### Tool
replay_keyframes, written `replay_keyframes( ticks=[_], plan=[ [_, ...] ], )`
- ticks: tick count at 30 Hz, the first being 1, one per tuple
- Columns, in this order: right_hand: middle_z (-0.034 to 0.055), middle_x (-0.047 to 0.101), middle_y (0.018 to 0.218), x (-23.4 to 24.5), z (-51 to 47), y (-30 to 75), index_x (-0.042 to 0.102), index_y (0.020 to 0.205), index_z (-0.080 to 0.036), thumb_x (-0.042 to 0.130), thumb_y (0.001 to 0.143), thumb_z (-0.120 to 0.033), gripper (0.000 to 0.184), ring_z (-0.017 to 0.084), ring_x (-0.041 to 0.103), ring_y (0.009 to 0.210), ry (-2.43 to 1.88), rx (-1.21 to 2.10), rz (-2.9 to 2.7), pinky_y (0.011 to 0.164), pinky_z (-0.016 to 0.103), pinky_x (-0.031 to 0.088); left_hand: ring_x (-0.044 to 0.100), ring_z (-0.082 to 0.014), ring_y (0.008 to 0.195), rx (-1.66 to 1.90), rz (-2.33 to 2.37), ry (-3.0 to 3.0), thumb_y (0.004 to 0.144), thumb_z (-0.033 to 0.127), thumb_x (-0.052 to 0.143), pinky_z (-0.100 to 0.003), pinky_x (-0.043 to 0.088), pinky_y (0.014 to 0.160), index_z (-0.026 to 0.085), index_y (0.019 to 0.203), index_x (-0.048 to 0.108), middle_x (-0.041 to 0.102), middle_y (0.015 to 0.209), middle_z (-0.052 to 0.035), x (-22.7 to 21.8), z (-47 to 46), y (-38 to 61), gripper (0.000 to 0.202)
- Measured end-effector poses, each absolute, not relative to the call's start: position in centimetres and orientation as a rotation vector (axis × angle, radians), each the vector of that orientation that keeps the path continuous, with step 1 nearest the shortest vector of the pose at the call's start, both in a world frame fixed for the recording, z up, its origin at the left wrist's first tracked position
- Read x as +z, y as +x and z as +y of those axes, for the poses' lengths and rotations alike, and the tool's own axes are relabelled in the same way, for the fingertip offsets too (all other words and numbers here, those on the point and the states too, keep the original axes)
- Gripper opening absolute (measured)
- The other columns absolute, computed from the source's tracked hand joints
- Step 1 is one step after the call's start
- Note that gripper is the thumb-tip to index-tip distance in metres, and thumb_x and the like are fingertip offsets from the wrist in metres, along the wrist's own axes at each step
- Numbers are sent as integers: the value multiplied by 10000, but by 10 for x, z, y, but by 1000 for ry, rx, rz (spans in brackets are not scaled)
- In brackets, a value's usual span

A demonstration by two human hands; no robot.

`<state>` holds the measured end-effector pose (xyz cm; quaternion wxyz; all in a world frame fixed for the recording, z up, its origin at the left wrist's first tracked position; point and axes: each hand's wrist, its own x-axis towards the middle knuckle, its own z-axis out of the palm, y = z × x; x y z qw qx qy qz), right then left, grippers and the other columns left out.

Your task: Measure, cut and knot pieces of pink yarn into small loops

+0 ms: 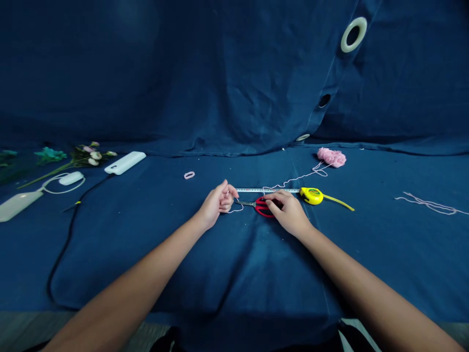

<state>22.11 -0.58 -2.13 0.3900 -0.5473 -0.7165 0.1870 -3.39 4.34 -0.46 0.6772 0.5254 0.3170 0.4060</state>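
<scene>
My left hand is closed, with pale pink yarn looping out from its fingers. Close beside it, the scissors point left, their red handles partly covered by my right hand. The thumb and fingers of that hand are curled together at the handles. Just behind both hands, the extended blade of a yellow tape measure lies flat, its left end by my left hand. From a pink yarn bundle at the back, a strand crosses the blade toward my right fingertips.
A small pink yarn ring lies left of the hands. Further left are a white device with a black cable, a white charger and artificial flowers. Cut yarn strands lie right. A blue curtain hangs behind.
</scene>
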Motion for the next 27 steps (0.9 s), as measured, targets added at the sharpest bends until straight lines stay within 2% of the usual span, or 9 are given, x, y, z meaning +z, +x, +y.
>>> replay_keyframes(
  ticks=[4, 8, 10, 12, 15, 18, 22, 25, 27],
  plan=[
    [90, 715, 1020, -15, -13, 214, 774, 1075, -232, 577, 1007, -348, 238, 265, 632, 1018, -1282, 453, -1821, 953, 426, 486, 116, -93, 475, 803, 721, 1326, 929, 852, 237, -264, 96, 486, 164, 793, 646, 209, 560, 72, -9, 32, -26, 812],
    [74, 684, 964, -6, -24, 203, 732, 1132, -236, 645, 984, -376, 222, 227, 617, 908, -1081, 553, -1921, 838, 369, 504, 215, -132, 523, 686, 735, 1639, 962, 802, 74, -296, 169, 529, 165, 796, 660, 229, 581, 42, -12, 19, -23, 881],
    [60, 667, 944, -5, -28, 198, 719, 1108, -241, 700, 947, -375, 210, 206, 588, 837, -1017, 571, -1964, 782, 350, 497, 278, -146, 565, 643, 734, 1805, 997, 747, 62, -299, 235, 563, 165, 804, 661, 282, 592, 25, -10, 14, -23, 857],
    [44, 650, 916, -5, -31, 193, 697, 1080, -241, 735, 918, -352, 200, 190, 556, 791, -976, 556, -1968, 749, 339, 486, 358, -157, 620, 617, 726, 1900, 1018, 716, 75, -294, 314, 606, 158, 823, 653, 397, 638, 1, -6, 10, -23, 827],
    [26, 620, 869, -8, -33, 188, 673, 1020, -240, 729, 922, -328, 143, 178, 537, 767, -946, 530, -1968, 719, 327, 469, 457, -170, 703, 599, 716, 1945, 1025, 707, 87, -298, 413, 686, 150, 937, 652, 537, 764, -31, -2, 6, -23, 798],
    [16, 600, 836, -12, -33, 185, 659, 963, -239, 711, 941, -325, 103, 174, 541, 755, -945, 524, -1985, 713, 323, 461, 517, -177, 736, 589, 724, 1993, 1029, 704, 99, -306, 457, 737, 166, 1066, 654, 569, 803, -31, -1, 5, -22, 774],
    [19, 596, 846, -17, -31, 184, 690, 1043, -243, 704, 949, -312, 117, 177, 550, 755, -1002, 505, -1973, 720, 325, 466, 595, -199, 824, 611, 732, 2007, 1040, 686, 148, -317, 508, 799, 180, 1153, 636, 631, 880, -53, 0, 4, -21, 712],
    [25, 590, 851, -20, -30, 185, 729, 1060, -248, 685, 967, -303, 117, 178, 556, 761, -1028, 494, -1979, 717, 320, 463, 607, -198, 824, 588, 758, 2020, 1046, 673, 160, -302, 504, 771, 199, 1182, 619, 648, 899, -51, 1, 3, -21, 674],
    [18, 569, 821, -20, -29, 186, 745, 1028, -247, 654, 989, -286, 106, 171, 546, 740, -1037, 483, -1971, 711, 314, 450, 584, -180, 764, 580, 776, 2035, 1054, 661, 172, -281, 464, 720, 207, 1189, 611, 614, 834, -25, 1, 2, -21, 646]
  ],
)
